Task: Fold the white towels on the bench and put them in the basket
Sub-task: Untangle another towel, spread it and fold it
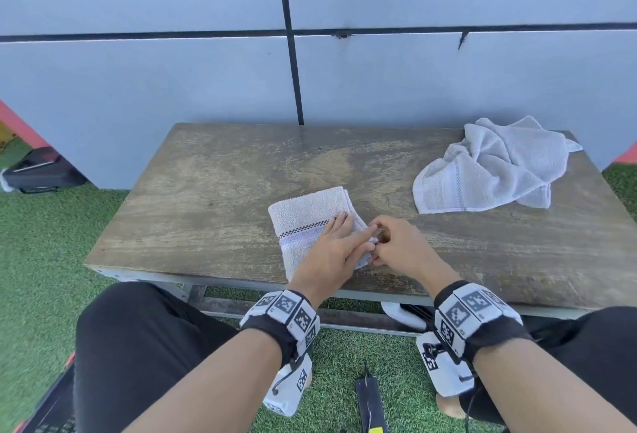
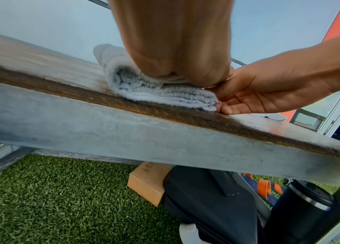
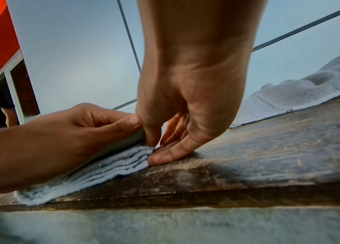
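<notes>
My left hand (image 1: 331, 246) lies flat on the folded towel (image 1: 306, 222), fingers straight and pressing the stacked layers down onto the counter (image 1: 213, 198). The towel sits near the front edge of the counter, a little left of centre, its dark checked band running across the top under my fingertips. From the left wrist view the folded layers bulge out beneath my palm, right at the counter's front lip.

My right hand (image 1: 396, 246) is at the towel's right edge, touching my left. Its fingers (image 3: 165, 155) are curled toward the layered edge, the lowest finger resting on the wood with its tip against the bottom layers, the thumb coming down on top of that same edge. It looks like a pinch on the corner of the stack.

The second towel (image 1: 493, 167) lies crumpled and unfolded at the far right corner of the counter, well apart from both hands.

The basket shows in none of the views. Under the counter, on the green turf (image 2: 50, 198), stand a cardboard box (image 2: 148, 183) and a dark bag (image 2: 206, 203).
</notes>
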The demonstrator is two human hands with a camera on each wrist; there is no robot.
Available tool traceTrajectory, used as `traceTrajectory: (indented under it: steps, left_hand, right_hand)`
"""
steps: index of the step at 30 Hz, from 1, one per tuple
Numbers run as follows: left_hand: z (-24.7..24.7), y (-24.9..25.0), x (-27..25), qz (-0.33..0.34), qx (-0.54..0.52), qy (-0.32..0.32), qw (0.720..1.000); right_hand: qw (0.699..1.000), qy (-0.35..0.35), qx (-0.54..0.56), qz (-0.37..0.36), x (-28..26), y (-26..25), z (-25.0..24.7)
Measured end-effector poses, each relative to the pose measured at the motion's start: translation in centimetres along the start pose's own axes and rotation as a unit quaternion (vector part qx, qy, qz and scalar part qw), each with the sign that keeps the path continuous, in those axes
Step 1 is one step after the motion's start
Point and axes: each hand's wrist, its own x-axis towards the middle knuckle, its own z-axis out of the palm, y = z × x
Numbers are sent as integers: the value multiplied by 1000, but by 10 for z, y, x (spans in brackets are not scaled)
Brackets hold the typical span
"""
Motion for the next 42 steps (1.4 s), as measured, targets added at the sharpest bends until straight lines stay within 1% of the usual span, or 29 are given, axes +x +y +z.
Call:
traceTrajectory:
  steps: [3, 6, 9, 11, 12, 13, 14, 15, 17, 18, 19, 20, 22, 23, 24, 25, 26, 28, 31, 33, 36, 42]
  left_hand:
    - [0, 0, -2, 8, -18, 4, 1000]
    - [-3, 2, 0, -10, -45, 0, 999]
    - [-5, 5, 0, -15, -33, -24, 999]
    - [-10, 11, 0, -40, -68, -39, 996]
    - [-14, 14, 0, -57, -102, -28, 993]
    - [-17, 15, 0, -72, -137, -9, 988]
    - [-21, 14, 1, -84, -162, 18, 983]
    - [-25, 13, 2, -93, -178, 45, 978]
    - [-30, 7, 4, -109, -221, 89, 965]
    - [-34, 6, 5, -122, -252, 115, 953]
    - [-42, 8, 5, -133, -280, 148, 939]
    - [-48, 7, 5, -138, -298, 190, 925]
    - [-58, 1, 5, -156, -281, 269, 908]
    - [-61, -5, 4, -170, -246, 295, 907]
    - [-62, -12, 3, -183, -204, 308, 911]
    - [-62, -18, 0, -197, -164, 302, 918]
    - [-60, -23, -3, -210, -129, 283, 927]
    - [-53, -32, -9, -232, -71, 229, 943]
    - [-37, -40, -19, -243, -46, 138, 959]
    - [-26, -40, -22, -242, -13, 97, 965]
    - [-22, -41, -23, -251, 44, 74, 964]
    - [-24, -41, -22, -273, 86, 46, 957]
  right_hand:
    - [1000, 14, -8, -10, -2, 1, 0]
    - [999, 17, -37, -21, -1, 3, 1]
    - [999, -20, -44, -22, 2, 5, -3]
    - [998, -55, -30, -8, 4, 2, -7]
    - [998, -61, -28, 4, 5, -1, -8]
    - [998, -54, -31, 16, 6, -3, -9]
    - [998, -26, -51, 20, 7, -6, -8]
    - [996, 19, -92, 10, 9, -9, -7]
    - [976, 118, -178, -41, 10, -15, -2]
    - [963, 156, -205, -81, 11, -18, 2]
    - [950, 178, -221, -128, 12, -22, 7]
    - [939, 185, -233, -176, 14, -28, 12]
    - [918, 161, -267, -246, 20, -39, 26]
    - [910, 138, -287, -265, 24, -43, 34]
    - [905, 113, -305, -276, 27, -47, 41]
    - [900, 92, -320, -283, 32, -49, 48]
    - [894, 75, -333, -289, 36, -50, 55]
    - [883, 48, -367, -287, 43, -47, 64]
    - [870, 19, -419, -257, 49, -29, 71]
    - [870, 24, -424, -249, 51, -18, 71]
    - [881, 32, -409, -237, 54, -11, 69]
    - [903, 28, -376, -206, 58, -11, 69]
